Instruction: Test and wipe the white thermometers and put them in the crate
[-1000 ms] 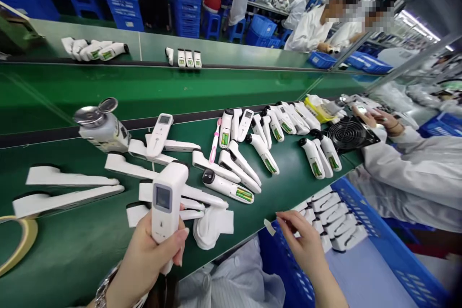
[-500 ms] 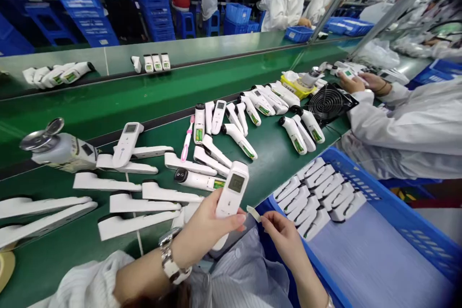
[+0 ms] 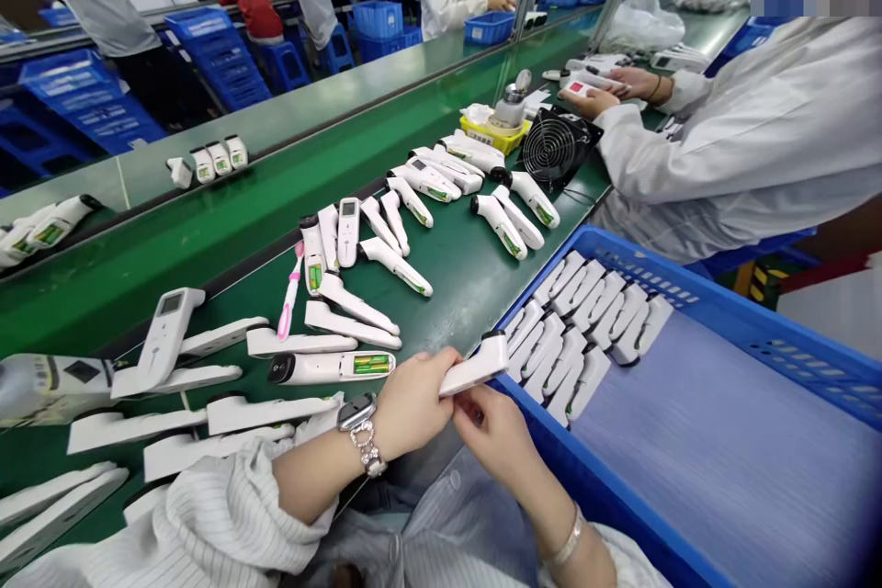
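Note:
My left hand (image 3: 419,406) is closed round the handle of a white infrared thermometer (image 3: 477,369), tilted on its side with its dark-tipped head pointing right. My right hand (image 3: 497,435) is closed just below it, fingertips pinched against the underside of the handle; what they hold is hidden. Left of my hands lies a thermometer with an open battery bay (image 3: 337,367) showing green batteries. More white thermometers (image 3: 272,413) lie in rows nearby. On my right, a blue crate (image 3: 695,459) holds several thermometers (image 3: 585,322) packed side by side.
A pink-and-white toothbrush (image 3: 290,291) lies among the thermometers on the green bench (image 3: 447,317). A black fan (image 3: 557,147) and a yellow tray (image 3: 492,136) stand farther back. At left is a dispenser bottle (image 3: 51,386). A co-worker (image 3: 723,129) handles a device at right.
My left hand has turned the thermometer from screen-up onto its side and moved slightly right. My right hand, which pinched a small pale strip, has come against the handle; the strip is out of sight.

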`<state>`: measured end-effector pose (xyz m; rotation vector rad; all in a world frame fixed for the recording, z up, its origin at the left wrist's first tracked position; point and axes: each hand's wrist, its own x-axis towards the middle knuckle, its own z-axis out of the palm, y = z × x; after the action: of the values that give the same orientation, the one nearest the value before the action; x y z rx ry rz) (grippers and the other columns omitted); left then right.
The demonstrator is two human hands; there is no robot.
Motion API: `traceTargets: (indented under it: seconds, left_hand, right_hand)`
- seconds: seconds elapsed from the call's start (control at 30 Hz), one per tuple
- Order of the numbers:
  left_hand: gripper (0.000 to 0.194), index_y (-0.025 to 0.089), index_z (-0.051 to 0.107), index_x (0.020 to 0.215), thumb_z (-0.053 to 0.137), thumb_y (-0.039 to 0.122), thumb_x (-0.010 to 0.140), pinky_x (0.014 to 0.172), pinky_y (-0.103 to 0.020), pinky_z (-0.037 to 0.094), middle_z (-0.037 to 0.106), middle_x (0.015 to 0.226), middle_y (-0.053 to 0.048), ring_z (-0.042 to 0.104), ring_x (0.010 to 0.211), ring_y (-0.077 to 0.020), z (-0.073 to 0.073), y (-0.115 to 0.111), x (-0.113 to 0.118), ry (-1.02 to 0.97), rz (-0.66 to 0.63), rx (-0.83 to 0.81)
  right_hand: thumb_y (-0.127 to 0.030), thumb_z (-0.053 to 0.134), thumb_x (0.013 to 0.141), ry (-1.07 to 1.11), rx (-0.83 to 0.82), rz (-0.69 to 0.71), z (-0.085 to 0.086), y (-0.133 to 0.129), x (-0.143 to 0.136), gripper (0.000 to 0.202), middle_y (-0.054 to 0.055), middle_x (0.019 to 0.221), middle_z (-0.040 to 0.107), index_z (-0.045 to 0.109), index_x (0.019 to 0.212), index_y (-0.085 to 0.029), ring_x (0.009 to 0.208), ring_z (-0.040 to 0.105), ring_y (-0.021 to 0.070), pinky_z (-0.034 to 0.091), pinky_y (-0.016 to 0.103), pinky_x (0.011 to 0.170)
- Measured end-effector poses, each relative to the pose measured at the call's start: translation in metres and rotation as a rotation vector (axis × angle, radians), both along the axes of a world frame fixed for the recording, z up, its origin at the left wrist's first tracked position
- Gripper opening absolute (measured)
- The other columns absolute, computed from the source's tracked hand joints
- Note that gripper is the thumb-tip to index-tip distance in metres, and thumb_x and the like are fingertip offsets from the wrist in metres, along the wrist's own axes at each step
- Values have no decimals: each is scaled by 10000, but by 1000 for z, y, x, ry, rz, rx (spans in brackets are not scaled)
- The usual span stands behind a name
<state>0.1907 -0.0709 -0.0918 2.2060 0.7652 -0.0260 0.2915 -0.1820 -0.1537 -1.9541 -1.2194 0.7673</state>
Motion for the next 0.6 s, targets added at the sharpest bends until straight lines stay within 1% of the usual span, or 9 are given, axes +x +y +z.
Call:
traceTargets:
  seconds: [0.1,0.2,0.27,0.47,0.6]
  left_hand:
    - [411,245,572,1071,465,111,698,687,-316,413,551,838,-62,572,773,-227,-3,-3,4,100,-77,115]
    - [521,289,510,1212,467,138,715,674,-302,429,537,872,-62,574,746,-208,-4,-4,8,175,-155,186]
    - [556,301,467,1266,462,159,729,674,-308,442,537,867,-63,581,742,-210,-4,-4,11,210,-197,215]
    - [588,301,424,1307,431,163,735,704,-347,470,577,897,-80,604,813,-246,-1,-4,20,245,-302,234]
    - [601,273,427,1315,424,147,727,729,-369,476,604,909,-98,604,857,-267,4,-6,23,258,-331,238]
  right_hand:
    - [-155,484,745,-1,4,-3,-7,-2,1,125,18,619,600,607,733,-175,555,550,176,358,268,529]
    - [-155,472,739,5,19,-21,-13,-5,3,154,20,569,578,615,682,-167,526,537,177,341,267,505]
    - [-151,471,736,17,40,-30,-15,-8,2,160,17,567,581,623,687,-165,520,531,168,337,262,504]
    - [-112,459,718,52,93,-90,-16,-13,-1,169,31,621,611,623,716,-153,555,544,167,356,261,527]
    - [-112,462,724,43,120,-126,-17,-15,-2,158,45,636,627,614,707,-152,574,564,180,373,271,541]
